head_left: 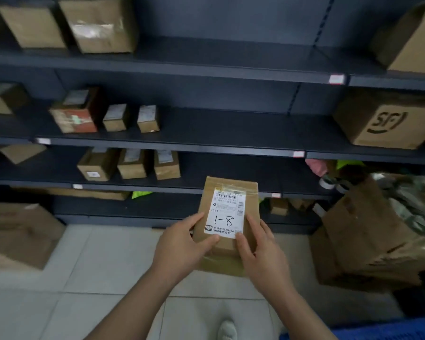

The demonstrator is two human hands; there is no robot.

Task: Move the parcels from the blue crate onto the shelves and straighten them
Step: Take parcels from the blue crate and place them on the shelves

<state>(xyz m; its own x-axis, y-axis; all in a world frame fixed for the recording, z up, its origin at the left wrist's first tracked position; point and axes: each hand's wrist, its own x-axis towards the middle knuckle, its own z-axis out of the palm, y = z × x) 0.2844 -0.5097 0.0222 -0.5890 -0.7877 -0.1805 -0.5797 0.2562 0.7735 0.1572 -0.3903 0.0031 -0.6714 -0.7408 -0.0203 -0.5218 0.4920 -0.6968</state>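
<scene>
Head view. Nearest in: corner of the blue crate (pixel 383 331) at bottom right, and the toe of a shoe (pixel 227 330) on pale floor tiles (pixel 96 266).

Both forearms reach forward from there. Left hand (pixel 179 246) and right hand (pixel 260 251) are clamped on one brown parcel (pixel 228 190), one at each long side of its near end, thumbs on the top face. Right thumb overlaps the lower corner of the white label (pixel 227 214) (handwritten "1-8"). Fingers underneath not visible.

Parcel is held in the air, clear of the crate, above the floor in front of the shelves. Long axis runs away from the person, straight toward the racking; far end sits roughly level with the front lip of the lower shelf (pixel 231 168).

Key relation: that shelf has a bare stretch directly beyond the parcel, just right of a row of three small boxes (pixel 133 165). Neither hand is nearer, since the grip is symmetrical. Judgement: a straight push forward and slightly up should land it; squaring it to the row comes after. Step not yet done
</scene>
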